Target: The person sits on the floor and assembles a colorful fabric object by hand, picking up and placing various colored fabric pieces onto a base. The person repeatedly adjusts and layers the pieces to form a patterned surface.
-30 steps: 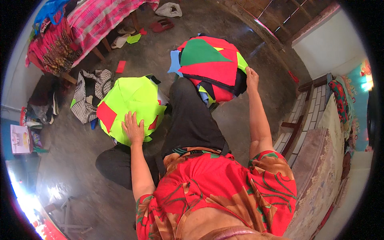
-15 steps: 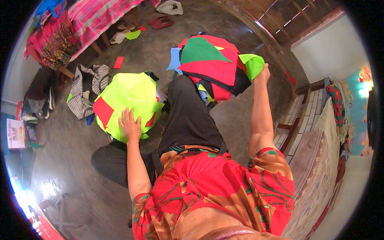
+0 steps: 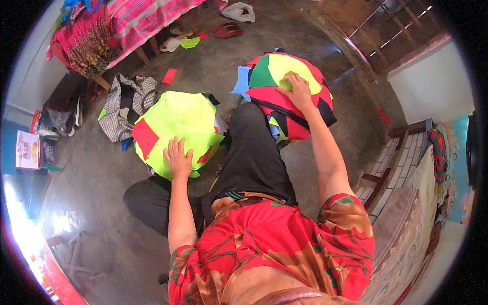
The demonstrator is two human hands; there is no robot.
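Observation:
My left hand point(image 3: 179, 160) lies on a rounded pile of neon-yellow cloth pieces point(image 3: 178, 116), its fingers spread. A red cloth patch point(image 3: 145, 138) rests on that pile's left side. My right hand point(image 3: 299, 95) is on the second pile, further right, touching a neon-yellow cloth piece point(image 3: 305, 68) spread on top. Its fingers are slightly bent and apart from the thumb. Around that piece show a green cloth piece point(image 3: 259, 73), red cloth point(image 3: 267, 95) and a light blue piece point(image 3: 241, 80) hanging at the left edge. What supports the piles is mostly hidden.
A checked cloth bag point(image 3: 118, 114) lies on the floor left of the yellow pile, near a red scrap point(image 3: 170, 76). Shoes point(image 3: 227, 30) and a white bag point(image 3: 238, 11) sit at the far side. A bed frame point(image 3: 389, 168) stands at the right.
My right hand has moved left and inward from the right pile's edge. The neon-yellow piece it held there now lies spread on top. My left hand stays on the yellow pile.

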